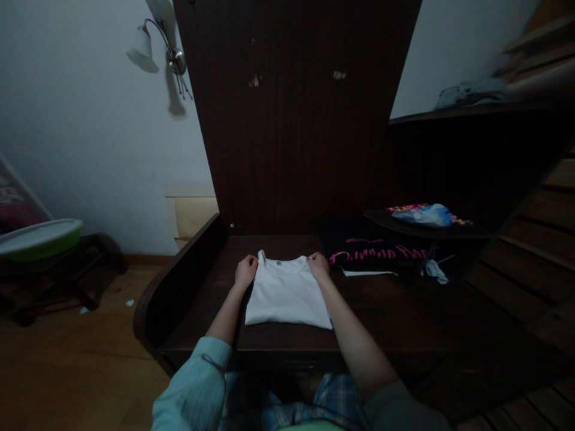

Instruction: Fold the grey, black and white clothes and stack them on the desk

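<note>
Dark panel (pixel 291 149): upright, directly behind white shirt (pixel 287 293), w/ a few pale chipped spots up high.
Tabletop (pixel 381 320): dk brown wood, under the shirt & extending both sides of it.
Blk cloth (pixel 372 236): pink lettering, to R of the shirt, toward the back.
White shirt: folded approx. square, flat on tabletop, neckline at far edge w/ small dk mark.
Plastic bag (pixel 426 215): bluish-white, on small shelf (pixel 476 231), well R of shirt & higher.
L hand (pixel 247 271): fingers closed, pinching shirt's far L corner.
R hand (pixel 318 264): likewise gripping far R corner.
</note>
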### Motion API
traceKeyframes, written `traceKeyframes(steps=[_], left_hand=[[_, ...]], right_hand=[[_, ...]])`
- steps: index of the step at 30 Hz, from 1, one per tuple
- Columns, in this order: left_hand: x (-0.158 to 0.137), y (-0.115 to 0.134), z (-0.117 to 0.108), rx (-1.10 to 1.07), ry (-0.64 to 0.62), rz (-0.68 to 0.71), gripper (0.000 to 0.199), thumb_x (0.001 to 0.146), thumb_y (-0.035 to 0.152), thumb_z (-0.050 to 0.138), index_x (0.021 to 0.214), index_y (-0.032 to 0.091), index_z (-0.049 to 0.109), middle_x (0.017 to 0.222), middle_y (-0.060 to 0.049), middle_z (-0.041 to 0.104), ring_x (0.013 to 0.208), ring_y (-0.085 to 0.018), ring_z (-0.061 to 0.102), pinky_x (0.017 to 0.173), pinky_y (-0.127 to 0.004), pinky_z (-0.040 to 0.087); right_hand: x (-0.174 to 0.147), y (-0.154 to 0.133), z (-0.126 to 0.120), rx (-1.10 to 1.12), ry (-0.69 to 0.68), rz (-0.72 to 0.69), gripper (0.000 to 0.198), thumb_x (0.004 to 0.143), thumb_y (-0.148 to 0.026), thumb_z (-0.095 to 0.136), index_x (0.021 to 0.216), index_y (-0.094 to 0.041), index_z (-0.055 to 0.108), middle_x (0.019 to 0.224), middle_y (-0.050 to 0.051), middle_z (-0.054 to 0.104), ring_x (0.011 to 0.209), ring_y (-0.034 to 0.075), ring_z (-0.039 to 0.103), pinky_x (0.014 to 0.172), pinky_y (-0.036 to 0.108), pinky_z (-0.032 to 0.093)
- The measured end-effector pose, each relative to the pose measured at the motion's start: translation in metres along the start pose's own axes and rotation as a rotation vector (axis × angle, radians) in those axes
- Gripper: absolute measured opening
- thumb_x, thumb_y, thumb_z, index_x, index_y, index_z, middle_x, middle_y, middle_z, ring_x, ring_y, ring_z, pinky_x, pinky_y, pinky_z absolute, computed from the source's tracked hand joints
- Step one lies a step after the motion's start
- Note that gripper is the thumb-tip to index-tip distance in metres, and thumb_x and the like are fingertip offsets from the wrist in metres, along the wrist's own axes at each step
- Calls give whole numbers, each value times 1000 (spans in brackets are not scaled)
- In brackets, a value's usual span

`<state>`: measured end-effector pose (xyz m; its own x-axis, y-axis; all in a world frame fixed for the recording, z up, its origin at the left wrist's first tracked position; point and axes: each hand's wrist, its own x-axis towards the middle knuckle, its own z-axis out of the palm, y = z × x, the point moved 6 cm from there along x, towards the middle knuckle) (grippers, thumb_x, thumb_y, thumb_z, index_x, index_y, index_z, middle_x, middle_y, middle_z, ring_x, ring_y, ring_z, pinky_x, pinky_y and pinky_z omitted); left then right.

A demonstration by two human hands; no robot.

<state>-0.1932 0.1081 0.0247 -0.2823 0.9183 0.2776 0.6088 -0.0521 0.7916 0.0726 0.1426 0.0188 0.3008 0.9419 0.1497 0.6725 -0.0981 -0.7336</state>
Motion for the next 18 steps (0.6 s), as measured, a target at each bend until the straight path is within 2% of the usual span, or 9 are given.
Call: traceKeyframes(steps=[5,9,14,18], left_hand=[[3,3,8,-89,-52,67,21,74,32,46,68,17,60,69,-3,64,69,-16,58,62,-23,41],[5,2,12,-136,-72,100,15,68,28,49,65,16,59,67,-1,63,66,-15,57,61,-22,42],[8,-1,13,-150,-77,116,18,70,29,47,65,17,58,67,-2,62,65,-14,57,61,-23,42],[5,2,18,-140,-122,142,12,65,28,55,61,17,58,63,-1,61,62,-14,56,60,-23,42]], right_hand=[[1,-2,-1,67,49,-31,11,70,-18,48,68,-20,58,73,3,63,72,16,58,62,22,40],[1,0,1,103,51,-30,10,70,-18,48,66,-20,57,68,1,61,68,15,57,60,22,40],[3,3,3,127,35,-11,13,70,-15,46,65,-20,57,66,0,60,66,14,56,59,21,40],[1,2,4,125,28,1,14,69,-14,47,63,-21,56,65,0,60,66,14,56,60,21,40]])
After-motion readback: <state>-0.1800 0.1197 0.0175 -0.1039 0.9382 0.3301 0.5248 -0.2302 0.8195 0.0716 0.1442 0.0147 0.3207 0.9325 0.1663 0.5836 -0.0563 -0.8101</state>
